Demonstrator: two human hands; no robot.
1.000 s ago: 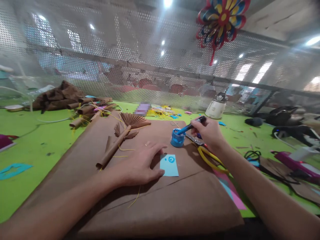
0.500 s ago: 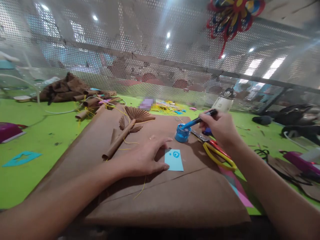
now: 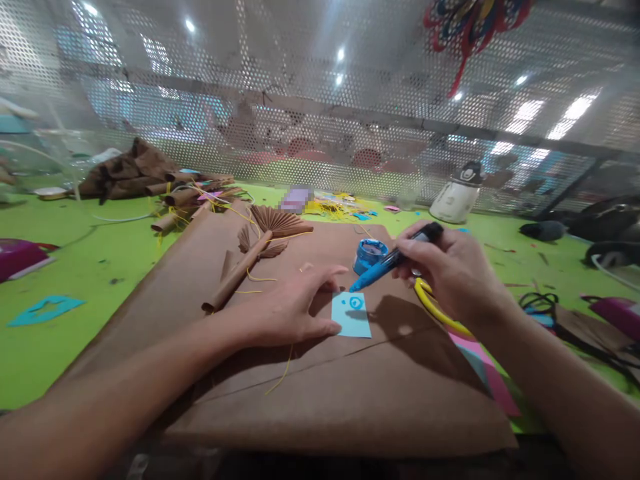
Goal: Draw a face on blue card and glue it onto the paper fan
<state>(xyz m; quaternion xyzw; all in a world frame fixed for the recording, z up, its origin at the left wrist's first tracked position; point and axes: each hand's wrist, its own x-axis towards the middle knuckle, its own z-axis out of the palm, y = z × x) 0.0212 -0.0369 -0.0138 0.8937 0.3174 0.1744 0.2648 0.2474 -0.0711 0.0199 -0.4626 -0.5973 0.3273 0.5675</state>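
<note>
My left hand (image 3: 287, 308) lies flat on the brown paper sheet (image 3: 320, 380), fingertips pressing the left edge of a small light-blue card (image 3: 351, 315) with a blue painted swirl. My right hand (image 3: 453, 270) grips a blue-tipped brush (image 3: 387, 266) with a black handle, its tip just above the card's top edge. A small blue paint pot (image 3: 369, 254) stands open just behind the card.
Yellow-handled scissors (image 3: 437, 308) lie under my right wrist. A brown paper fan on a rolled stick (image 3: 255, 250) lies at back left, with more rolls and crumpled paper (image 3: 145, 177) beyond. A white bottle (image 3: 455, 195) stands by the perforated metal screen (image 3: 280, 100). The table (image 3: 75, 260) is green.
My right hand has drawn the brush out of the paint pot and brought its tip down toward the blue card. The left hand stays on the card.
</note>
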